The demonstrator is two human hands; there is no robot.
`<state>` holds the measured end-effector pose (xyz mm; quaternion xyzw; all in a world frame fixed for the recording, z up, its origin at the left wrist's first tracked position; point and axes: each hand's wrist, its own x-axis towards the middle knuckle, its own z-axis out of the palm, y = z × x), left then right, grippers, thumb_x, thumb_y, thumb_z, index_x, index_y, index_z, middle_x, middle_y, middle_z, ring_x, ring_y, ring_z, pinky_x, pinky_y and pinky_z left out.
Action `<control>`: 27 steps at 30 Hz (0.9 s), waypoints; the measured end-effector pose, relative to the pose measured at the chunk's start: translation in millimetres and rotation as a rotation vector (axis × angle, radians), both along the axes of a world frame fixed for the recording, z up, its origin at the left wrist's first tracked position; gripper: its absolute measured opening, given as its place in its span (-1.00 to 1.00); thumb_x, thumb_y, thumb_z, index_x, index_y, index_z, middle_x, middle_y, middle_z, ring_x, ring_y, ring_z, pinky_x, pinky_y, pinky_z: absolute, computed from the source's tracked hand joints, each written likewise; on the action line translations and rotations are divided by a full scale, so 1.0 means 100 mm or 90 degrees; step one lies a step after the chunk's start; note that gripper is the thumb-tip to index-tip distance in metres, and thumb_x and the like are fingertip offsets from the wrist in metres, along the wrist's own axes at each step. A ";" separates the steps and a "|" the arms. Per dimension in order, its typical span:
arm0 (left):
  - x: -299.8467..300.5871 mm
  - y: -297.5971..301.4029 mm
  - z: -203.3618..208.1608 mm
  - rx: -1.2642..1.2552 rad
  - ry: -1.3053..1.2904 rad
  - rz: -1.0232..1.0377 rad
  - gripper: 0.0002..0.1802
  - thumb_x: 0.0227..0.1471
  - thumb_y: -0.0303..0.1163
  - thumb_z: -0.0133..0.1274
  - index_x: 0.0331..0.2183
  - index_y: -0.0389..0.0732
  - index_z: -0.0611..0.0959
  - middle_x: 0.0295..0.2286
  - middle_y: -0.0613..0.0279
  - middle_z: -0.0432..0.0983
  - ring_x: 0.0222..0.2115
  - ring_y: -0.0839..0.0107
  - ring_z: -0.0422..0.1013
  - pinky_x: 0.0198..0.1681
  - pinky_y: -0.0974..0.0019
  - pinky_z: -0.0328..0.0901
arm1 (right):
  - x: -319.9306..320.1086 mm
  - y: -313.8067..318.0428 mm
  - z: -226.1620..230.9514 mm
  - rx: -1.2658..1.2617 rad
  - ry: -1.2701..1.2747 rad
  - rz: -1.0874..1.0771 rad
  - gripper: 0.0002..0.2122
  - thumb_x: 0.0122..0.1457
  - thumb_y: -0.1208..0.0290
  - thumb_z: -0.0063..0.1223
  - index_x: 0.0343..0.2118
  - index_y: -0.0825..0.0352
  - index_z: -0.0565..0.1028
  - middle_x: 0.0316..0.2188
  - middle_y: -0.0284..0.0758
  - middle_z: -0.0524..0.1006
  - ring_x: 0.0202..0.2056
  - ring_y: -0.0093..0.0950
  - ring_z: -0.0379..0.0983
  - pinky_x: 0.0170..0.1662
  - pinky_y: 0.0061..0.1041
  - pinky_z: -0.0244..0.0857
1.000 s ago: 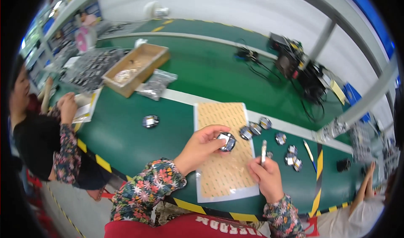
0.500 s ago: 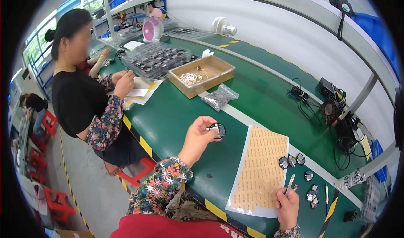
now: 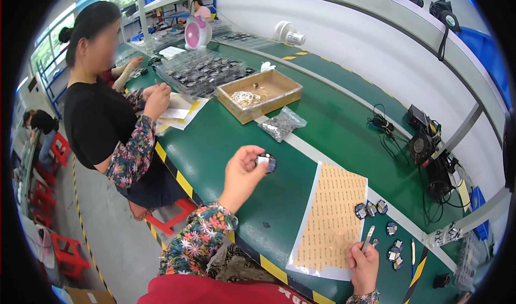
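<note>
My left hand [image 3: 242,178] holds a small round black circuit board [image 3: 266,163] above the green bench, pinched at its edge between thumb and fingers. White and silver parts show on its face. Low on the right, my right hand [image 3: 364,266] grips a slim, flat metal tool [image 3: 368,238], its tip pointing up and away; its exact kind I cannot make out. That hand rests at the near right corner of a tan sheet of small stickers on white backing [image 3: 333,218]. Right of the sheet lie several more round boards [image 3: 371,209], some in a small cluster [image 3: 395,254].
A wooden box [image 3: 258,97] with white cord and a bag of small grey parts [image 3: 282,124] lie farther back. Clear trays of round parts [image 3: 201,73] are stacked beyond. A co-worker [image 3: 107,110] sits at left. Cables and black devices [image 3: 424,137] stand along the right.
My left hand has drawn slightly left with the circuit board, which has turned a little. My right hand has shifted barely, still holding the metal tool. The view has tilted slightly.
</note>
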<state>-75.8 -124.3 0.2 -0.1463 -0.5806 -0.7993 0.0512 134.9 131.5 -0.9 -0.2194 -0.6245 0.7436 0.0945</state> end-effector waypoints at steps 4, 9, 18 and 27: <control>-0.47 -0.44 -0.21 -0.088 0.024 0.127 -0.74 -0.10 -0.65 -0.04 -0.26 -0.26 0.45 -0.38 0.31 0.44 -0.44 0.61 0.38 -0.41 0.54 0.34 | -0.01 -0.03 0.00 -0.016 -0.007 -0.003 -0.96 0.06 0.56 -0.11 -0.50 0.38 0.36 -0.66 -0.36 0.38 -0.74 -0.70 0.14 -0.69 -0.77 -0.04; -1.09 -1.17 -0.28 -0.488 0.062 0.377 -0.63 -0.16 -0.55 0.03 -0.19 -0.28 0.49 -0.50 0.28 0.48 -0.50 0.58 0.38 -0.43 0.50 0.31 | 0.02 -0.01 0.02 -0.024 0.009 0.015 -0.96 0.05 0.57 -0.06 -0.47 0.42 0.39 -0.66 -0.39 0.38 -0.72 -0.71 0.16 -0.66 -0.77 -0.02; -1.54 -1.65 -0.61 -0.505 0.114 0.471 -0.55 -0.23 -0.60 0.01 -0.16 -0.23 0.44 -0.30 0.05 0.48 -0.28 0.24 0.43 -0.20 0.32 0.29 | -0.02 -0.02 -0.01 -0.003 -0.002 0.020 -0.94 0.05 0.56 -0.09 -0.52 0.40 0.37 -0.66 -0.37 0.38 -0.73 -0.69 0.16 -0.67 -0.76 -0.02; -1.23 -1.56 -0.48 -0.739 0.045 0.498 -0.67 -0.25 -0.59 -0.01 -0.29 -0.26 0.50 -0.29 0.00 0.44 -0.25 0.09 0.36 -0.16 0.20 0.25 | -0.03 -0.01 -0.05 0.005 -0.010 0.019 -0.94 0.05 0.54 -0.07 -0.51 0.39 0.37 -0.67 -0.39 0.38 -0.74 -0.70 0.15 -0.68 -0.76 -0.03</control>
